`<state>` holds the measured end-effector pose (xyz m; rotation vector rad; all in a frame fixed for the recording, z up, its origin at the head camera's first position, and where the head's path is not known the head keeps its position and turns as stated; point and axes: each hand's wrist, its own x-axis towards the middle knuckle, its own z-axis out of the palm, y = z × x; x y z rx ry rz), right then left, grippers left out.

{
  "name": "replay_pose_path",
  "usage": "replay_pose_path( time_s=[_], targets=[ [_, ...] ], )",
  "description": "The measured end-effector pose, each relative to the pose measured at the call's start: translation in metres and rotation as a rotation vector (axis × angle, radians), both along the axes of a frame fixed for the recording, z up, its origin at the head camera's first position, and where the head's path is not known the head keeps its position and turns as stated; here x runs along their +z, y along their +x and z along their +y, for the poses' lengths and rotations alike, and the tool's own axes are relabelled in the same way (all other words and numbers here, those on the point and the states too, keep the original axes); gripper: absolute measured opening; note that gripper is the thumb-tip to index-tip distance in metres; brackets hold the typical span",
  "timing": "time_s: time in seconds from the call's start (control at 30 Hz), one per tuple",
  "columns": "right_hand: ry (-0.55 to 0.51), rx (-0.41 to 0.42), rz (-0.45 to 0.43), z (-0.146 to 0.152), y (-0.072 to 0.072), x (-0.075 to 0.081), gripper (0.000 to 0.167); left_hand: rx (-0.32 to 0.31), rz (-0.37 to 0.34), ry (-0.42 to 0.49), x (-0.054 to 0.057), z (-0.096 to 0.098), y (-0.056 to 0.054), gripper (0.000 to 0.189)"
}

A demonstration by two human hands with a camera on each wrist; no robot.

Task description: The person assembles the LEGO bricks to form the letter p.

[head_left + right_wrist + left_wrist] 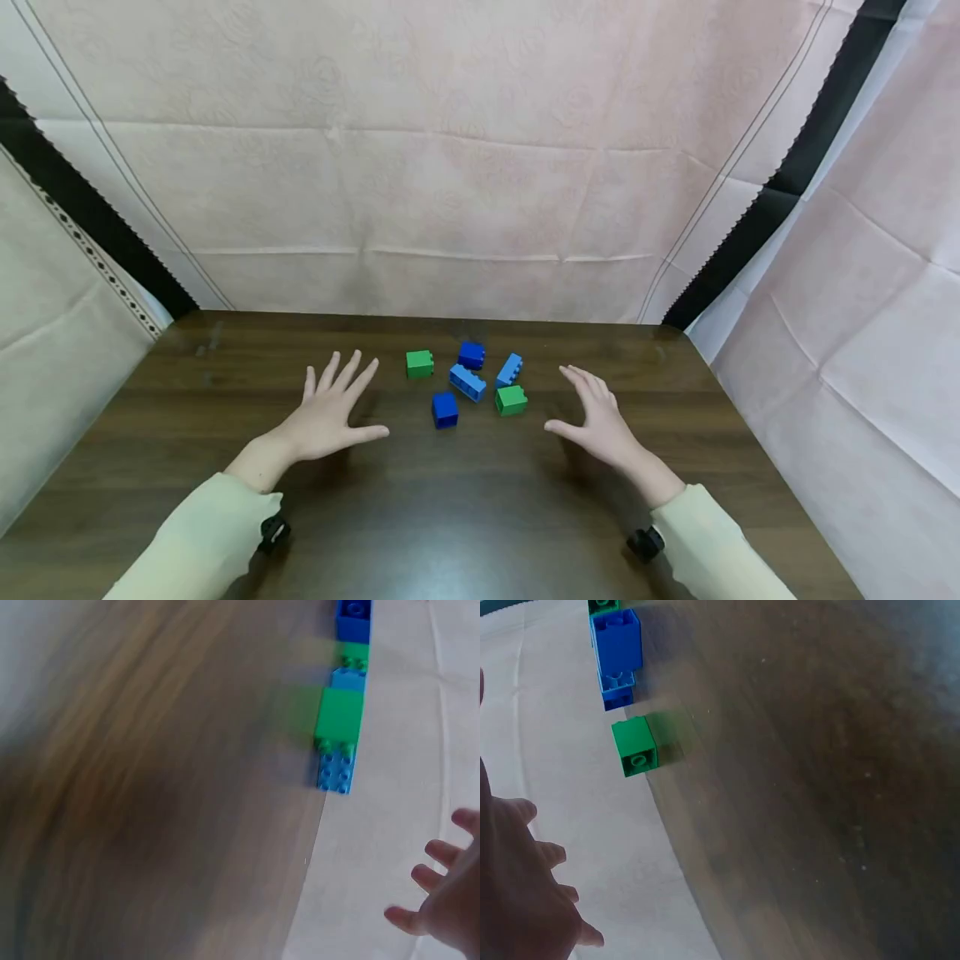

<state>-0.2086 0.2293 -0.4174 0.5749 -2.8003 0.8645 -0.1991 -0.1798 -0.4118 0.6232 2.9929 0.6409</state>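
Several toy building bricks lie in a loose group on the brown table between my hands. A green brick (419, 364) is at the group's left, nearest my left hand (322, 417), whose fingers are spread with nothing in them. On the other side, my right hand (600, 421) has its thumb apart from its fingers and holds nothing; the second green brick (512, 401) is closest to it. Two dark blue bricks, one at the back (471, 356) and one at the front (445, 411), flank a lighter blue brick (468, 382). Another light blue brick (509, 371) leans behind the right green one.
The dark wooden table (420, 517) ends at a pale cloth wall (450, 192) behind the bricks. Similar cloth hangs at both sides, with black strips (780, 192) along the corners. Black bands (646, 543) sit at both wrists, by the light green sleeves.
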Motion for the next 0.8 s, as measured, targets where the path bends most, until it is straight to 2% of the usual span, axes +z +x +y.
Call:
replay_pose_path(
  time_s=[0.1,0.2,0.37,0.53,0.8],
  targets=[
    [-0.191,-0.012,-0.052,-0.01,-0.005,0.002,0.076,0.015,-0.027,0.042,0.001,0.0,-0.008,0.099],
    [-0.331,-0.017,-0.085,-0.023,-0.009,0.005,0.068,0.038,-0.062,0.093,0.002,0.0,-0.016,0.1],
    [-0.464,-0.018,-0.169,-0.048,-0.012,0.008,0.057,0.095,-0.124,0.182,0.001,0.001,-0.03,0.098],
    [-0.479,-0.023,-0.255,-0.073,-0.016,0.008,0.055,0.127,-0.15,0.245,0.0,0.002,-0.044,0.101],
    [-0.402,0.015,-0.289,-0.112,-0.024,0.006,0.057,0.136,-0.224,0.288,0.0,0.008,-0.066,0.103]
  ],
)
